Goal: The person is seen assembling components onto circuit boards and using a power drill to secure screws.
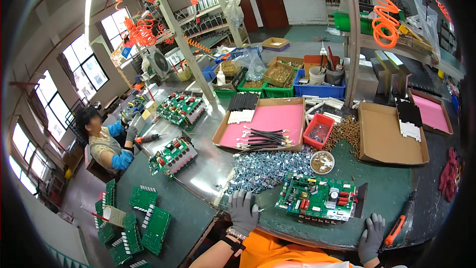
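My left hand (242, 214), in a grey glove, lies with fingers stretched out at the front edge of a large pile of silver screws (270, 168). My right hand (372, 238), also gloved, rests at the table's near edge with its fingers extended. Beside it on the right lies an orange and black electric screwdriver (398, 226). Between my hands, a little farther off, sits a green circuit board assembly (312, 197) with red and white components and a dark plate at its right end. Neither hand touches the board, and I see nothing held in either.
Behind the screws stand a pink-lined carton tray (225, 131) with black cables, a red bin (319, 131), a white bowl (322, 162) and brass-coloured standoffs (344, 134). Bare boards (156, 228) lie left. A co-worker (106, 141) sits beyond. Red gloves (448, 176) lie far right.
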Tool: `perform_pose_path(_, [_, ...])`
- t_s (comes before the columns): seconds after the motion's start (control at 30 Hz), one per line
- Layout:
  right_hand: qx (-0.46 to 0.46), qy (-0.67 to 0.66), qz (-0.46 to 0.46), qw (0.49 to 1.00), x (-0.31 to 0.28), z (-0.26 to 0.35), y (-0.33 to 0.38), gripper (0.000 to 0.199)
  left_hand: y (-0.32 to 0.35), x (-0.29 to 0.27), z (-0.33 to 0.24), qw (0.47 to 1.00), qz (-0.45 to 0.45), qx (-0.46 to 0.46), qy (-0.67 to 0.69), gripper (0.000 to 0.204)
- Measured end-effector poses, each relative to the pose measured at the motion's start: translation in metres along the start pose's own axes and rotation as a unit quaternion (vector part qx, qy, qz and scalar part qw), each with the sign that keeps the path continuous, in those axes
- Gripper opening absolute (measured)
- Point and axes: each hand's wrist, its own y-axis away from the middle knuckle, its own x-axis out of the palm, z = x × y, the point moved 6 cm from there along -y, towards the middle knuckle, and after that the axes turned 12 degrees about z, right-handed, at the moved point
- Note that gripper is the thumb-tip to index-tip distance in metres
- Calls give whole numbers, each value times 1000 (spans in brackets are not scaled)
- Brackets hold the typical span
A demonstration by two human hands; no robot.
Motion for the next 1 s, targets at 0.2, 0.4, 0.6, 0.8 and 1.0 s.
perform_pose_path(0.2, [69,46,0,997,-7,6,-2,49,-27,-9,21,975,176,37,-132,77])
perform_pose_path(0.4, [53,53,13,997,-12,12,-9,44,-55,-2,48,971,225,8,-79,90])
perform_pose_path(0.6, [66,78,39,994,-3,2,-10,49,-51,3,49,975,215,11,-55,76])
perform_pose_path(0.8, [68,102,50,991,2,-7,-9,54,-52,6,50,973,225,23,-44,74])
perform_pose_path(1.0, [66,99,44,992,-2,3,-8,48,-52,4,48,975,213,34,-42,70])
